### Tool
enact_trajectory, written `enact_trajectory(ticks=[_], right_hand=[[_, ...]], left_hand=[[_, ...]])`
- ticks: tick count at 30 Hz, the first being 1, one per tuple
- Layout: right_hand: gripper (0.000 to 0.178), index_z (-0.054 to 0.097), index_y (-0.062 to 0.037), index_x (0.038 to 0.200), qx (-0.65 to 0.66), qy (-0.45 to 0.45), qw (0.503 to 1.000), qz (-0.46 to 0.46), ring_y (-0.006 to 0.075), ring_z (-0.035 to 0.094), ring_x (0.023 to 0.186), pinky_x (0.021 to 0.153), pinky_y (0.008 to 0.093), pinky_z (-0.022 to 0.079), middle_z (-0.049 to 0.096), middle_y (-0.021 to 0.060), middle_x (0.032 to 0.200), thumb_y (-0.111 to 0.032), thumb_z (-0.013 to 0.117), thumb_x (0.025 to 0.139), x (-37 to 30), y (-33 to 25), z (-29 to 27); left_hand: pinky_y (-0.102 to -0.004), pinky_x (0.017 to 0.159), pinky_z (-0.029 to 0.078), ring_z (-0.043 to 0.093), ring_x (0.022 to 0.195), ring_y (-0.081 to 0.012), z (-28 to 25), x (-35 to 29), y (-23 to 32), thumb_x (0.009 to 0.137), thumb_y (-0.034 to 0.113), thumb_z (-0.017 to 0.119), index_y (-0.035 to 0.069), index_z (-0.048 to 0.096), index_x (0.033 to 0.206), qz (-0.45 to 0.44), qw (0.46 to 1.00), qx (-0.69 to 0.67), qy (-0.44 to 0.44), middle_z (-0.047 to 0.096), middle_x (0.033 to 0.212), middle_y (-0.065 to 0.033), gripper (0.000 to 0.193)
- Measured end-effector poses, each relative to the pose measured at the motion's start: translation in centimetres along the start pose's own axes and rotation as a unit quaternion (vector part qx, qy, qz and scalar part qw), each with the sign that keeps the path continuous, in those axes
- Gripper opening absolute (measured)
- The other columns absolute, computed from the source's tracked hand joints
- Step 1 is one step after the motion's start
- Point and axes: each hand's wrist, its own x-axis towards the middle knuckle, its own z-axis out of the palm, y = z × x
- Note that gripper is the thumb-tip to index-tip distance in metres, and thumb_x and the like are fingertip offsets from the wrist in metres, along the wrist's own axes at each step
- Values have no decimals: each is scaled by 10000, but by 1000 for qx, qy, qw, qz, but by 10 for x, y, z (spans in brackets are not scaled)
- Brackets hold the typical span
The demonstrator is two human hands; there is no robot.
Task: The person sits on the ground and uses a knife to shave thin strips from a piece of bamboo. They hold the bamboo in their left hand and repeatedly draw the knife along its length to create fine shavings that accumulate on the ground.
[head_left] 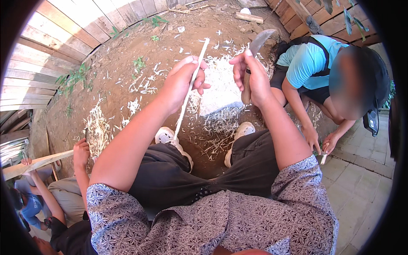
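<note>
I'm watching the left hand (183,80) pinch a slender, pale strip (184,108); the right hand (256,80) holds a curved-bladed, wooden-handled knife (259,41); curly shavings (222,122) litter brown earth (199,21).

the head view looks from just above the patterned shirt (212,216), facing steeply down past dark trousers (159,178) to the left hand (179,80) and right hand (258,81), fairly near. its wide fisheye reaches a plank wall (55,42) far left and paving (359,187) near right, bending edges toward its rim.
</note>
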Motion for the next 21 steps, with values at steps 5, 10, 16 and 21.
enact_trajectory(ticks=[5, 10, 16, 21], right_hand=[[419, 585, -41, 1222, -136, -63, 989, -10, 56, 443, 583, 534, 239, 363, 508, -39, 704, -422, 462, 1100, -13, -8, 12], [315, 547, -73, 1219, -209, -11, 974, -90, 59, 476, 611, 567, 267, 365, 561, -40, 682, -305, 647, 1030, -5, 22, 16], [315, 592, -88, 1135, -237, 48, 960, -144, 45, 500, 612, 567, 249, 383, 604, -46, 666, -282, 761, 954, 4, 20, 1], [295, 625, -92, 1115, -228, 48, 957, -174, 31, 518, 618, 562, 237, 396, 607, -42, 671, -255, 790, 932, 15, 17, -7]], left_hand=[[-250, 518, 366, 365, 553, -61, 3, -6, 2, 1109, 313, 400, 95, 552, 1118, -44, 990, 128, 38, 383, 681, 64, 266], [-264, 590, 361, 404, 636, -68, 8, -5, -6, 1100, 213, 410, 56, 574, 1073, -22, 991, 126, 24, 444, 719, 43, 229], [-266, 604, 369, 401, 639, -72, 10, -1, -8, 1119, 244, 383, 59, 570, 1066, -6, 985, 170, 11, 435, 715, 43, 268], [-274, 600, 376, 405, 629, -75, 10, -1, 1, 1122, 249, 368, 55, 570, 1068, -3, 984, 178, 12, 436, 712, 41, 285]])
